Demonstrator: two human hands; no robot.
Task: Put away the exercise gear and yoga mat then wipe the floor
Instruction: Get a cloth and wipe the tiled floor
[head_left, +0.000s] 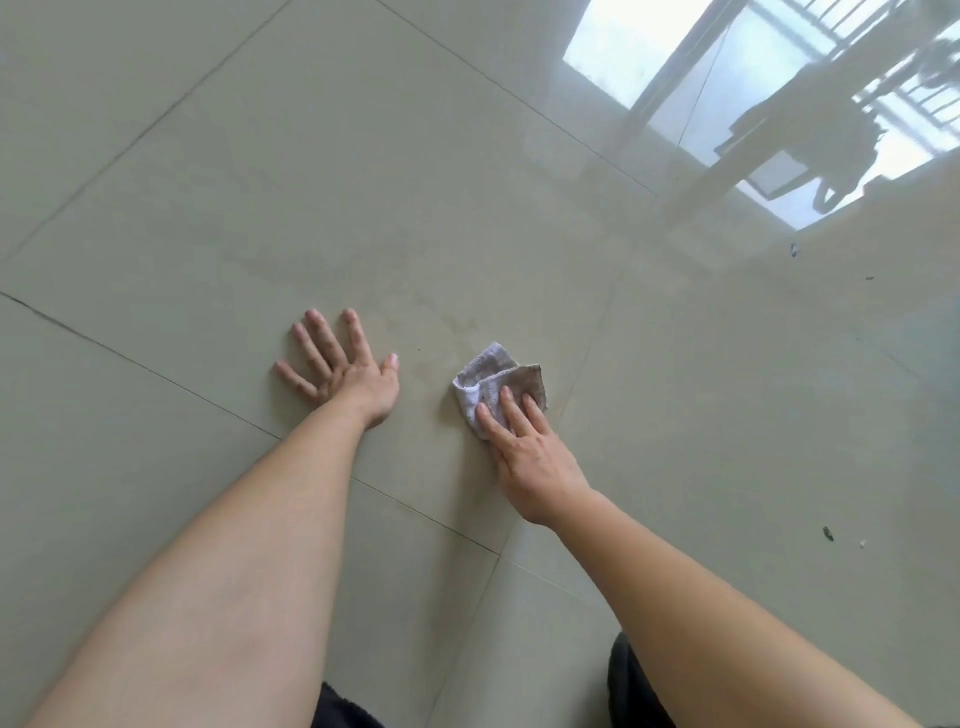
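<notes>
A small folded cloth (491, 376), white with grey-brown soiling, lies on the pale glossy tiled floor (467, 182). My right hand (530, 457) presses flat on the cloth's near part, fingers laid over it. My left hand (348, 371) rests flat on the floor to the left of the cloth, fingers spread, holding nothing. A faint dull smear shows on the tile just beyond and between the hands. No exercise gear or yoga mat is in view.
Small dark specks of debris (828, 533) lie on the floor at the right, with more (794, 250) farther back. A window and furniture are reflected in the shiny tiles (779, 104) at the top right. Dark clothing (631, 680) shows at the bottom edge.
</notes>
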